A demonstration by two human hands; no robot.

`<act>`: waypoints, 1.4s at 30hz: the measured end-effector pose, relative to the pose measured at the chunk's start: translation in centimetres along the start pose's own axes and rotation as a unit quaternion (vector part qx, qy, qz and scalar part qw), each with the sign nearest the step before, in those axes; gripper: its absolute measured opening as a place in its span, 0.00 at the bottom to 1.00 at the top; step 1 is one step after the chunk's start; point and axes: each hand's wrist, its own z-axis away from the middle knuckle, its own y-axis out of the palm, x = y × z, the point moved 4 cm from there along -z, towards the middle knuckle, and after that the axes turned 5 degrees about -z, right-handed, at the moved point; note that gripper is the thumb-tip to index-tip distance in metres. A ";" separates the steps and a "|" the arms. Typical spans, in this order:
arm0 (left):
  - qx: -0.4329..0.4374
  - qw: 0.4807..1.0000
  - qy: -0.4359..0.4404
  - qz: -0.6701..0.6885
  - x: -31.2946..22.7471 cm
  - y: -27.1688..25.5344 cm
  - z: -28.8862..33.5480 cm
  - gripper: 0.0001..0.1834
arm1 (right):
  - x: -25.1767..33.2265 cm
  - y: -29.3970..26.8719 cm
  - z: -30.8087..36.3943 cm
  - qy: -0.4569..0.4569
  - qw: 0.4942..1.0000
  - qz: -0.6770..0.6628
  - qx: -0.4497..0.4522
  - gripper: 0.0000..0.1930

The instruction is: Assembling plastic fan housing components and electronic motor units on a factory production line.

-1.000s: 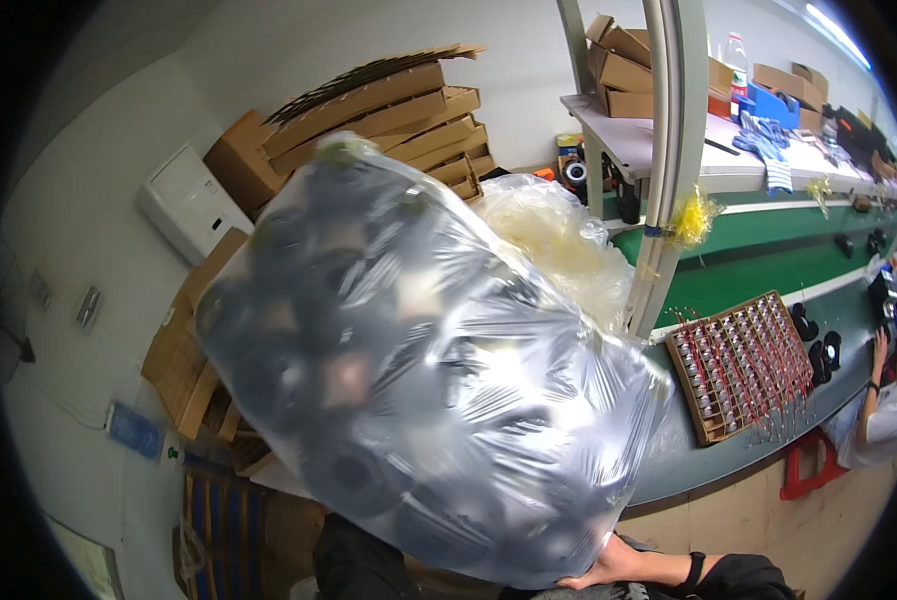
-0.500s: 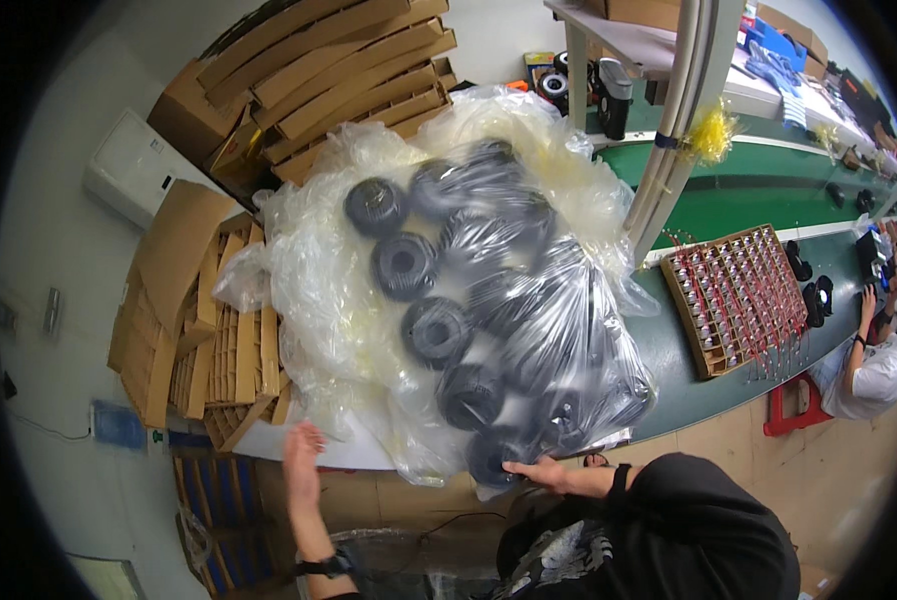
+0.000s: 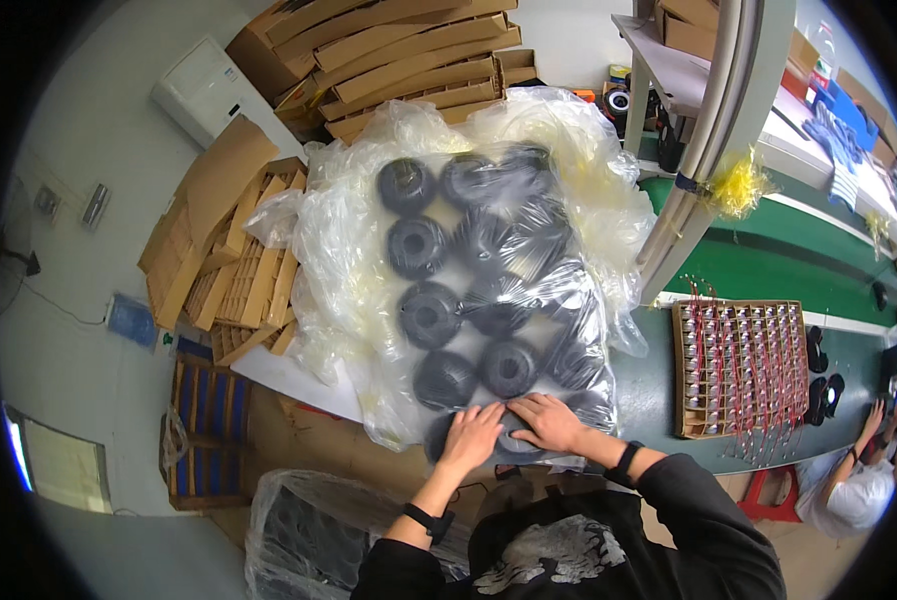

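A large clear plastic bag (image 3: 489, 290) full of several round black parts lies flat on the bench end. My left hand (image 3: 472, 436) rests palm down on the bag's near edge, fingers spread. My right hand (image 3: 549, 422) lies beside it, also pressed flat on the plastic over a black part. Neither hand grips anything. More crumpled clear plastic (image 3: 339, 260) lies under and around the bag.
A brown tray (image 3: 741, 368) of small wired parts sits on the green bench (image 3: 809, 250) to the right. Flattened cardboard boxes (image 3: 399, 60) stack up behind and left. A white post (image 3: 704, 140) stands right of the bag. Another bag of black parts (image 3: 299, 530) is below left. Another person (image 3: 854, 490) sits at lower right.
The bag, held up in front of the camera a second ago, has come down flat on the bench. Both hands have moved onto its near edge.
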 end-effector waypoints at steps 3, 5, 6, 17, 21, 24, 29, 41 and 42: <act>-0.005 1.000 -0.023 -0.006 0.6 0.3 -1.2 0.20 | -1.1 1.2 -1.1 0.022 0.999 0.027 0.022 0.29; 0.001 0.999 -0.039 0.002 0.3 0.2 -2.2 0.16 | -1.5 1.2 -1.4 0.024 0.998 0.032 0.040 0.29; 0.004 0.999 -0.041 0.002 0.3 0.1 -2.5 0.16 | -1.8 1.3 -1.6 0.029 0.997 0.041 0.056 0.28; -0.031 0.994 0.059 -0.090 1.0 -1.4 -2.0 0.12 | -0.4 1.4 -3.5 0.007 0.980 0.171 0.101 0.26; -0.081 0.993 0.059 -0.068 4.9 -1.6 1.5 0.10 | -1.6 -2.6 -3.6 -0.032 0.988 0.135 0.067 0.19; -0.106 0.991 0.042 -0.063 8.9 -1.2 3.6 0.09 | -4.9 -6.5 -0.4 -0.032 0.984 0.138 0.108 0.15; -0.141 0.986 0.045 -0.080 11.8 -0.5 4.0 0.11 | -8.6 -11.8 5.7 0.007 0.971 0.219 0.090 0.13; -0.168 0.983 0.052 0.048 4.8 -0.5 1.8 0.11 | -2.2 -8.4 6.4 0.048 0.997 -0.026 0.059 0.30; -0.167 0.983 0.055 0.047 3.8 -0.4 1.4 0.11 | -2.1 -7.4 5.9 0.051 0.998 -0.011 0.045 0.35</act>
